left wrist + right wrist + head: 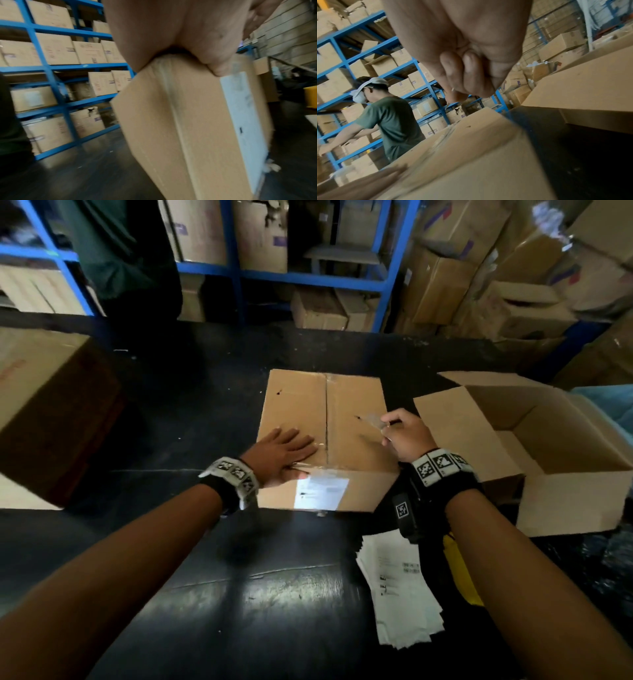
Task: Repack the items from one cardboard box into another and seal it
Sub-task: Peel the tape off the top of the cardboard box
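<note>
A closed cardboard box [325, 419] sits mid-table, clear tape along its centre seam and a white label [322, 491] on its near side. My left hand [284, 450] lies flat on the lid's near left corner, thumb over the front edge beside the label [243, 121]. My right hand [404, 433] hovers over the lid's right part, fingers curled, pinching a small translucent strip [373, 421]; what it is stays unclear. In the right wrist view the curled fingers [467, 75] hang above the box [471, 155]. An open box [534, 446] stands to the right; the inside that shows is bare.
A stack of white papers [400, 587] and a yellow object [459, 570] lie near my right forearm. A large box [44, 412] overhangs the table's left side. Blue shelves [236, 272] full of cartons stand behind. A person in a green shirt [393, 125] works at the far left.
</note>
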The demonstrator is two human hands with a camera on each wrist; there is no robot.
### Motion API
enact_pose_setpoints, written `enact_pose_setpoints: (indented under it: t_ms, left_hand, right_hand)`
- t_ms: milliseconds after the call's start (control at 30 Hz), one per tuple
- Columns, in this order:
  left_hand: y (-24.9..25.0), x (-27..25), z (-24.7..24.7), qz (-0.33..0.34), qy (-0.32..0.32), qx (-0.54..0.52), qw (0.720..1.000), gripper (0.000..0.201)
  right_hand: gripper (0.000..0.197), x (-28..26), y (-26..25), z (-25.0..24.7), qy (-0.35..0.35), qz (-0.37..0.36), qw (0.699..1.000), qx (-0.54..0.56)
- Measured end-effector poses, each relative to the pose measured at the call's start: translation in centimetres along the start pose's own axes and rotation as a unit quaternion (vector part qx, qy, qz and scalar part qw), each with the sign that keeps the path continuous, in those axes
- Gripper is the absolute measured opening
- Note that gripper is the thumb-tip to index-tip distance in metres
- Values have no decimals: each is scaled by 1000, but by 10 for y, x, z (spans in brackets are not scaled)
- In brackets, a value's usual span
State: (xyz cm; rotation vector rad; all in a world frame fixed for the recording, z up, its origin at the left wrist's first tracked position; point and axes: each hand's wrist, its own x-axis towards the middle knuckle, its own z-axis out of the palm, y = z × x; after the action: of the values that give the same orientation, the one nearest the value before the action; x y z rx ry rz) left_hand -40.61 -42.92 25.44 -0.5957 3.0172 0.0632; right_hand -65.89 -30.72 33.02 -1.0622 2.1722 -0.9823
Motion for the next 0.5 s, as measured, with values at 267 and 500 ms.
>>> enact_pose_setpoints:
  t_ms: [267, 500]
  left_hand:
    - [15, -23, -20, -143, 148, -95, 974, 62]
    - [132, 52, -10, -261, -14, -94, 961, 89]
  right_hand:
    - [22, 31, -7, 24, -56, -76, 994, -61]
    - [26, 58, -2, 17, -71, -99, 988, -90]
